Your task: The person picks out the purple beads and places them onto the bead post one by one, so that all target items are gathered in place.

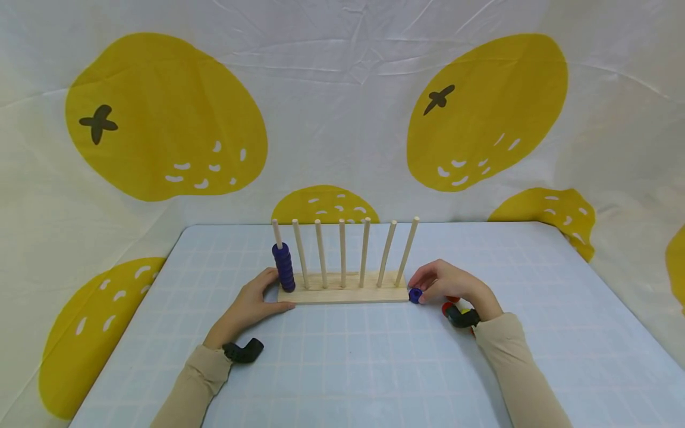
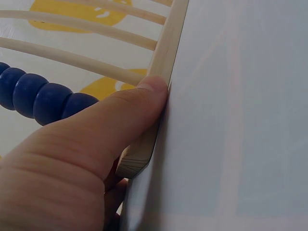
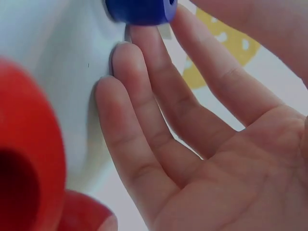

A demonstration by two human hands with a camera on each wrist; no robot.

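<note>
A wooden peg rack (image 1: 342,294) stands on the table with a row of upright pegs. Several blue beads (image 1: 284,267) are stacked on its leftmost peg, and the other pegs are bare. My left hand (image 1: 251,303) grips the left end of the base; in the left wrist view the thumb (image 2: 153,84) presses its front edge. Just off the base's right end, my right hand (image 1: 446,282) pinches a loose blue bead (image 1: 415,295) at the fingertips. The right wrist view shows that blue bead (image 3: 142,10) cut off at the top, with the other fingers spread near the tabletop.
Red beads (image 1: 446,308) and a yellow bead (image 1: 465,310) lie under the right wrist, partly hidden by it. In the right wrist view a red bead (image 3: 48,125) looms close at the left. Behind the table (image 1: 342,368) hangs a fruit-printed cloth (image 1: 337,119).
</note>
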